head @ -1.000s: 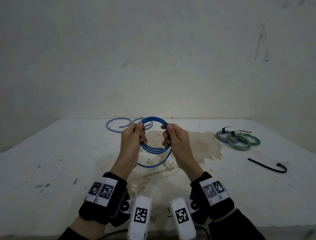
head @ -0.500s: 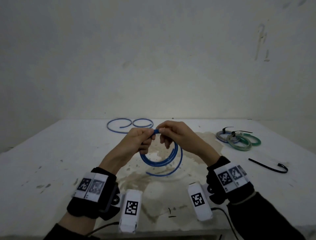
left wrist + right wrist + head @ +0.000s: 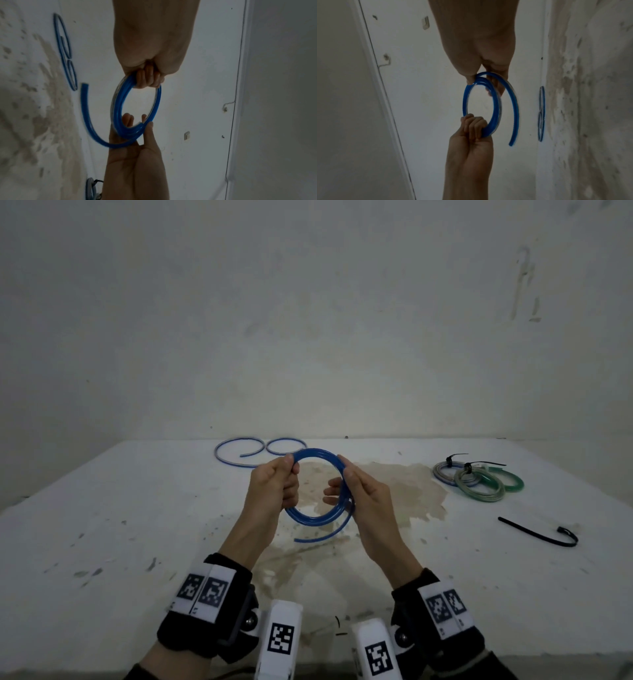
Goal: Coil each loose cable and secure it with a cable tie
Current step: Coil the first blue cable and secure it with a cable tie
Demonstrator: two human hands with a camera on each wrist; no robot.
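Note:
A blue cable wound into a round coil hangs above the middle of the white table. My left hand grips the coil's left side in a fist. Fingers and thumb of my right hand pinch its right side. A loose tail of the cable curves free below the coil. A black cable tie lies on the table at the right, apart from both hands.
Another loose blue cable lies in two loops at the table's back edge. Tied grey and green coils sit at the back right. A brownish stain covers the table's middle. A wall stands just behind.
Both hands have swung the coil from hanging below them to upright between them; the right hand slid from the top to the coil's right side, and both wrists dropped back toward me.

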